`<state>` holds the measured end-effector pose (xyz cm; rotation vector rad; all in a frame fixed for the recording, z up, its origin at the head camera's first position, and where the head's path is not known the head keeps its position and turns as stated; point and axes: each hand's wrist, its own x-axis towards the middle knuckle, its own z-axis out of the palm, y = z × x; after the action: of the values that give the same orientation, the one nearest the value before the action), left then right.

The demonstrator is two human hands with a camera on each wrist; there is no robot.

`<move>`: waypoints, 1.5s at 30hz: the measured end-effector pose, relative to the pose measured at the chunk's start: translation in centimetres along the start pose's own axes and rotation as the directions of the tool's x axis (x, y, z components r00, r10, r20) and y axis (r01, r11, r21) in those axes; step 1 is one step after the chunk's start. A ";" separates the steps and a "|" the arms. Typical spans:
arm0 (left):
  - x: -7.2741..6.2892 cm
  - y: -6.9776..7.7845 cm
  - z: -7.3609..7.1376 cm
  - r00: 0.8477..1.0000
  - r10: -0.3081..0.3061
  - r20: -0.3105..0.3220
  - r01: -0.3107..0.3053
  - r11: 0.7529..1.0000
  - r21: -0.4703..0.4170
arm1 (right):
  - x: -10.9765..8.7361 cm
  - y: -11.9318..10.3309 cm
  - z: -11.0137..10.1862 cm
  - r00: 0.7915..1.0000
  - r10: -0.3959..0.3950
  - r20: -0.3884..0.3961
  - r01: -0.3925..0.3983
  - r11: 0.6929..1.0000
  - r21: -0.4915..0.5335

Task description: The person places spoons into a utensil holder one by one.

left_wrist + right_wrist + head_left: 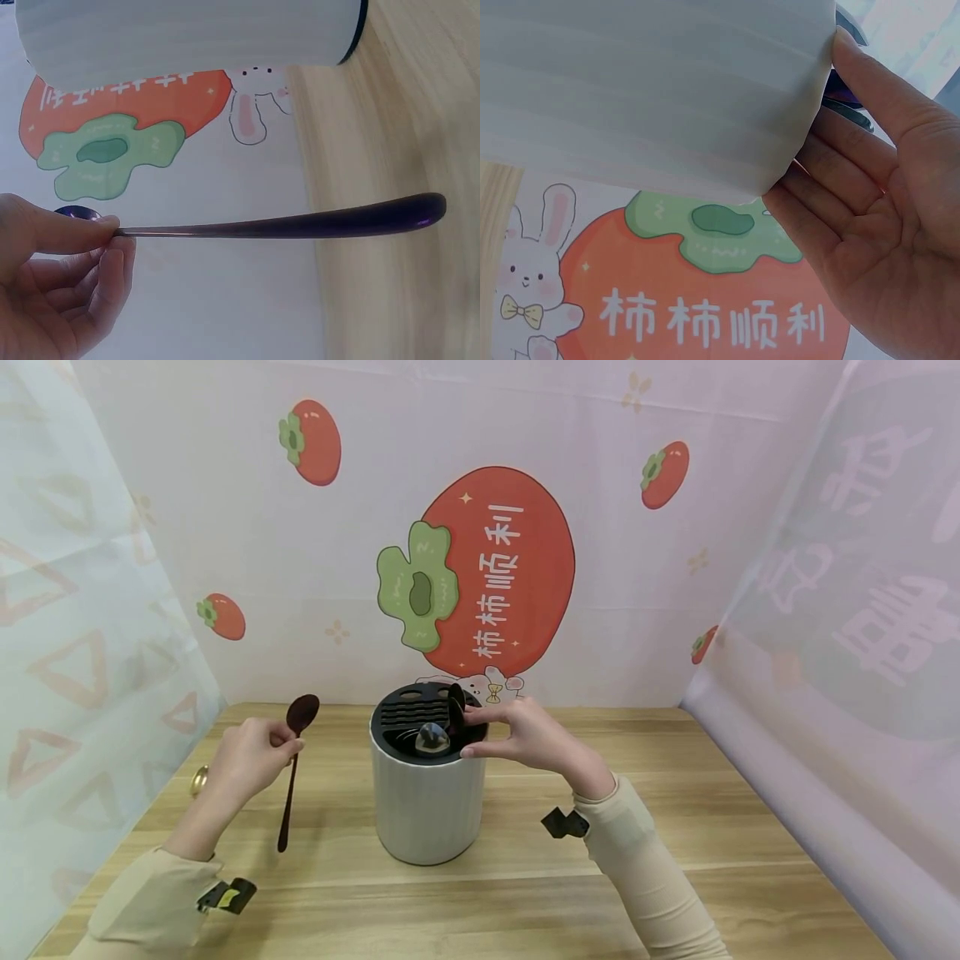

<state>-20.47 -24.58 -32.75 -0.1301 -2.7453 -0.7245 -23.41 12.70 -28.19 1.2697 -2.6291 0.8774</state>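
Note:
My left hand point(251, 756) pinches a dark spoon point(292, 793) between thumb and fingers, just below its bowl. The spoon hangs over the left of the table, bowl up and handle down; in the left wrist view its broad handle end point(390, 216) shows dark purple. A white ribbed utensil holder point(427, 814) with a black slotted top stands mid-table. Dark spoons point(455, 708) and a shiny silver utensil head point(432, 739) stick out of it. At its right rim is my right hand point(525, 735), thumb and fingers extended and spread, index fingertip right by the dark spoons.
A gold-coloured shiny object point(199, 780) lies beyond my left wrist, near the table's left edge. Behind the wooden table point(600, 893) hangs a printed cloth backdrop point(360, 527) with persimmons; fabric walls stand left and right.

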 end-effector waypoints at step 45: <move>0.9 6.9 -1.2 0.951 0.145 -0.273 -0.179 0.978 -0.106 | -0.1 -0.1 -0.1 1.000 -0.005 0.000 0.005 1.000 -0.016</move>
<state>-19.90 -19.17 -28.23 -0.2645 -2.4029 -0.8104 -23.29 12.73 -28.08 1.2719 -2.6269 0.8536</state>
